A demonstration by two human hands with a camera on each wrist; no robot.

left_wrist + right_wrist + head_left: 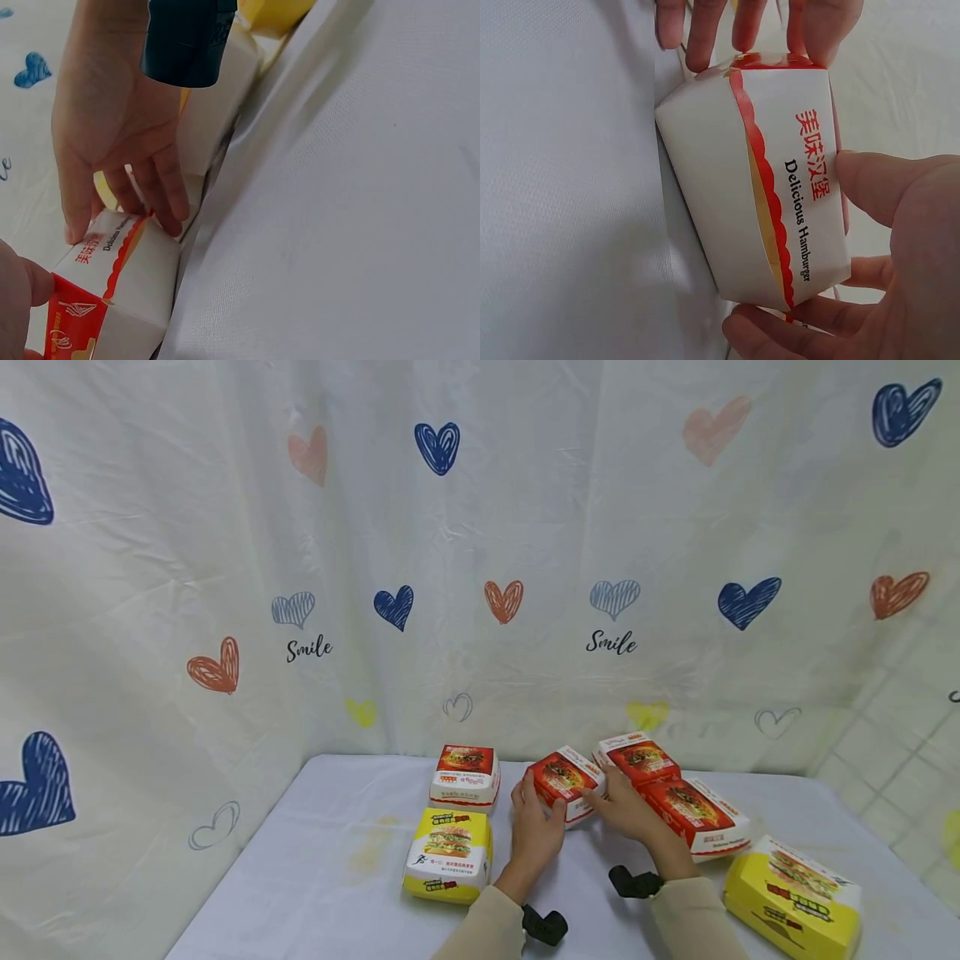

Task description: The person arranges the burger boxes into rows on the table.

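Note:
In the head view, a red and white hamburger box [558, 774] sits at an angle near the back of the table, held between both hands. My left hand [536, 831] grips its left side, with the thumb on the front. On the opposite side, my right hand [626, 806] pinches the box near its right corner. The right wrist view shows the box's side panel [802, 180] lettered "Delicious Hamburger", my right thumb [881, 180] on its top edge and fingers along its end. In the left wrist view, my right fingertips touch the far end of the box [142, 270].
Left of the hands, another red hamburger box [465, 777] stands behind a yellow burger box [447, 856]. To the right, two red boxes, one farther back [641, 758] and one nearer [697, 814], sit close together. A second yellow box [795, 893] lies nearer the front right.

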